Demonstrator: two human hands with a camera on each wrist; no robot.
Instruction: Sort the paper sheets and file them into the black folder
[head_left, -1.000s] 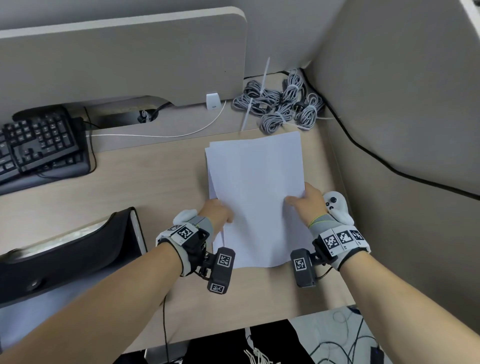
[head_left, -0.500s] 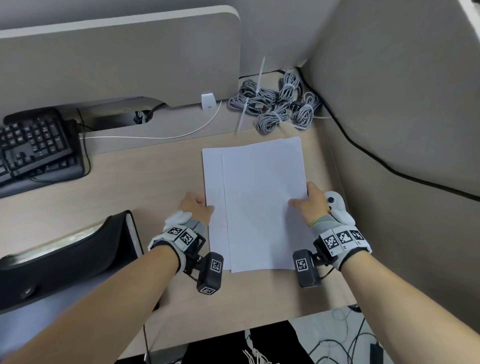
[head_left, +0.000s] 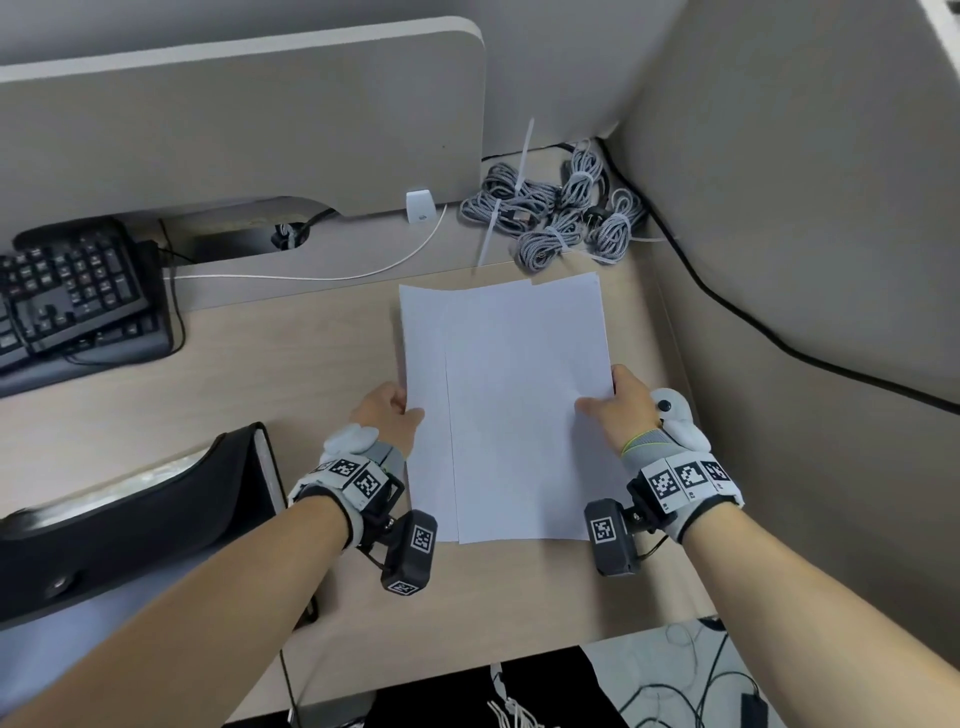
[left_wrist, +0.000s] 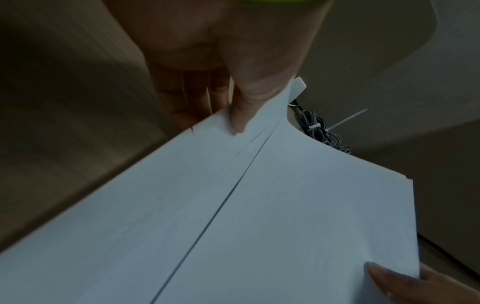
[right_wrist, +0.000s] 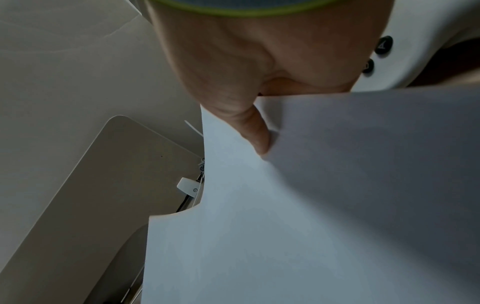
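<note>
A stack of white paper sheets (head_left: 509, 410) is held over the desk (head_left: 270, 374), slightly fanned, with one sheet's edge showing as a line down the left part. My left hand (head_left: 397, 413) pinches the stack's left edge, thumb on top (left_wrist: 239, 115). My right hand (head_left: 605, 402) pinches the right edge, thumb on top (right_wrist: 255, 133). The paper sheets (left_wrist: 259, 216) fill the lower part of both wrist views (right_wrist: 311, 216). The black folder (head_left: 130, 514) lies at the desk's front left, apart from both hands.
A black keyboard (head_left: 67, 296) sits at the far left. Coiled grey cables (head_left: 561, 218) lie in the far right corner. A white cable (head_left: 322, 273) runs along the back. Partition walls (head_left: 779, 208) close in the right side and back.
The sheets have been drawn into a tidier stack. My left hand moved outward from on top of the paper to its left edge. The right hand has stayed at the right edge.
</note>
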